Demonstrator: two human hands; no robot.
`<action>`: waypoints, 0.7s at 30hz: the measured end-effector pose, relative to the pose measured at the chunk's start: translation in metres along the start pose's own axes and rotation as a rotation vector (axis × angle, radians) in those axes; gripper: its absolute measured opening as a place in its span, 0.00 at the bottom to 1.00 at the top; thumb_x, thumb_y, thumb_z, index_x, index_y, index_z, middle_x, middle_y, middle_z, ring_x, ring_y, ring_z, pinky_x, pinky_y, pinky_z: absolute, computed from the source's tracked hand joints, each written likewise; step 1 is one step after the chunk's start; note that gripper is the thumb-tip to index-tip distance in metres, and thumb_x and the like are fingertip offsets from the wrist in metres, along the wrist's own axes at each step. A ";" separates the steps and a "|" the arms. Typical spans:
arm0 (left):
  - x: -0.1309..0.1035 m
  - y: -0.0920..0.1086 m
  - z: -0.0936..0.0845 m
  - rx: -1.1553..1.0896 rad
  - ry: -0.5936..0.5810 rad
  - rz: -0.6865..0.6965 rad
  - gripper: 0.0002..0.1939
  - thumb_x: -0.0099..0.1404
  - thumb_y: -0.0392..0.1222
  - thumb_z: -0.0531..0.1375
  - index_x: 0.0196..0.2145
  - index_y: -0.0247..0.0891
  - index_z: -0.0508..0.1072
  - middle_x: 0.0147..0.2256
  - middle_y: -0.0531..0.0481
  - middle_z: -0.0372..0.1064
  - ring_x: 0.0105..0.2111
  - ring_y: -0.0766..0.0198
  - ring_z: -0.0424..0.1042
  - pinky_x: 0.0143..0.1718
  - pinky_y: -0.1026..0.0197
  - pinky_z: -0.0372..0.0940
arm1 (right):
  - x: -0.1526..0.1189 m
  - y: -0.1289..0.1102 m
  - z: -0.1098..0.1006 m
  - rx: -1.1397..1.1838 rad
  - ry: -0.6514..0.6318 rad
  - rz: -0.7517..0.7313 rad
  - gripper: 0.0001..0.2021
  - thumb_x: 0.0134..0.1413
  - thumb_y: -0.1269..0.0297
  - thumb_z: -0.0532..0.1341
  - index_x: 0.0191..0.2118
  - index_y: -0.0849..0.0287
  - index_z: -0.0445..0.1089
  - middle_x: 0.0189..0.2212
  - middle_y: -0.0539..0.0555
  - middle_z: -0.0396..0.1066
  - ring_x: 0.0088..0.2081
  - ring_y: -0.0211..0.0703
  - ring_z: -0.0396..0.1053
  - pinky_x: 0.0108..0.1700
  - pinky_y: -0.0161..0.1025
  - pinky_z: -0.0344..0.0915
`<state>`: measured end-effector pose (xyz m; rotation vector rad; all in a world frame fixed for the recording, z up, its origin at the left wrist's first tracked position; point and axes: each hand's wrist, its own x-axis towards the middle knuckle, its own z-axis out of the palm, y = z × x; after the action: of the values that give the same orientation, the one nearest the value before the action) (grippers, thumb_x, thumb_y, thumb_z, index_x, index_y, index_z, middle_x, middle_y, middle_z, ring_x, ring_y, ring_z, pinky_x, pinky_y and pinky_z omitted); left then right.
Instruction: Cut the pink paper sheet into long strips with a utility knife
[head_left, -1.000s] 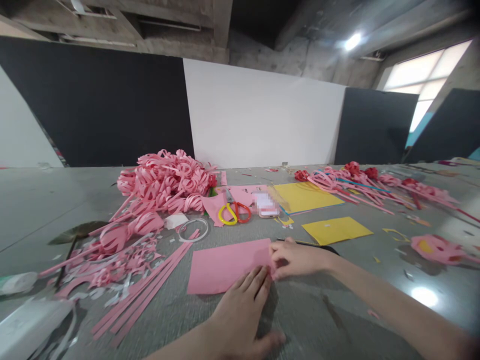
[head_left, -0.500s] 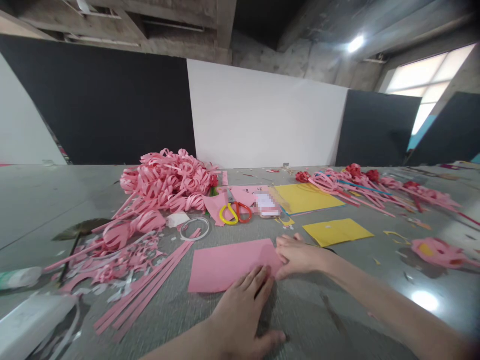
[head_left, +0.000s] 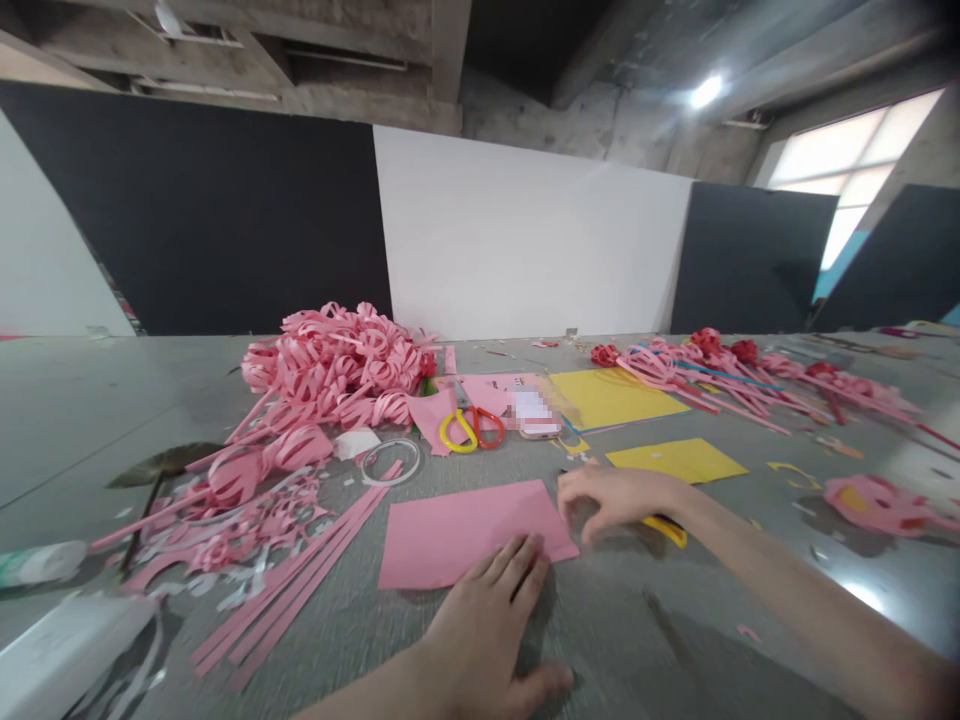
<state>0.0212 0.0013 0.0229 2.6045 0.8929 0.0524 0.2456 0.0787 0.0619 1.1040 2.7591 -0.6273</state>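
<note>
The left hand (head_left: 491, 610) lies flat and open, its fingers spread over the lower right part of a pink paper sheet (head_left: 454, 530) on the grey table (head_left: 600, 640). The right hand (head_left: 619, 498) arches with bent fingers just beside the sheet's right edge, a yellow-ended object (head_left: 667, 531) partly hidden under it, and I can't tell whether it grips that; scissors (head_left: 472, 430) lie beyond the sheet.
</note>
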 end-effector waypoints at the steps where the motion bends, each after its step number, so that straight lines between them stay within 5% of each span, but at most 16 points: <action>1: 0.000 0.000 0.000 -0.003 0.002 -0.005 0.40 0.59 0.60 0.47 0.59 0.29 0.41 0.59 0.41 0.29 0.58 0.53 0.32 0.57 0.51 0.37 | 0.000 -0.003 0.000 0.019 0.019 -0.032 0.08 0.43 0.62 0.62 0.31 0.58 0.68 0.31 0.50 0.65 0.35 0.39 0.62 0.37 0.36 0.54; 8: -0.002 -0.006 0.014 -0.019 0.118 -0.028 0.43 0.56 0.54 0.55 0.58 0.26 0.39 0.59 0.35 0.34 0.58 0.51 0.38 0.55 0.51 0.44 | 0.016 -0.037 0.023 0.009 0.085 0.022 0.04 0.43 0.68 0.60 0.29 0.61 0.69 0.26 0.51 0.69 0.28 0.37 0.64 0.31 0.32 0.55; 13: -0.001 -0.011 0.009 0.131 0.386 -0.138 0.25 0.57 0.36 0.52 0.52 0.34 0.53 0.53 0.39 0.53 0.51 0.52 0.54 0.49 0.51 0.53 | 0.016 -0.033 0.022 0.028 0.046 0.064 0.05 0.42 0.71 0.59 0.28 0.62 0.70 0.23 0.50 0.69 0.25 0.35 0.63 0.26 0.29 0.53; 17: -0.001 -0.023 -0.013 0.092 0.305 -0.308 0.10 0.57 0.32 0.49 0.34 0.38 0.67 0.34 0.48 0.64 0.36 0.60 0.65 0.38 0.58 0.58 | 0.009 -0.019 0.014 -0.012 0.003 0.141 0.05 0.40 0.71 0.59 0.28 0.61 0.71 0.22 0.49 0.69 0.24 0.35 0.63 0.24 0.30 0.52; 21: 0.000 -0.039 -0.023 0.001 0.226 -0.291 0.10 0.54 0.30 0.51 0.26 0.40 0.69 0.26 0.54 0.65 0.27 0.66 0.65 0.29 0.67 0.57 | 0.007 -0.020 0.013 -0.051 0.038 0.175 0.05 0.40 0.70 0.59 0.27 0.60 0.71 0.23 0.50 0.70 0.27 0.38 0.64 0.27 0.32 0.54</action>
<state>-0.0054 0.0376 0.0301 2.4749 1.3415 0.2710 0.2263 0.0645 0.0554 1.3395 2.6541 -0.5161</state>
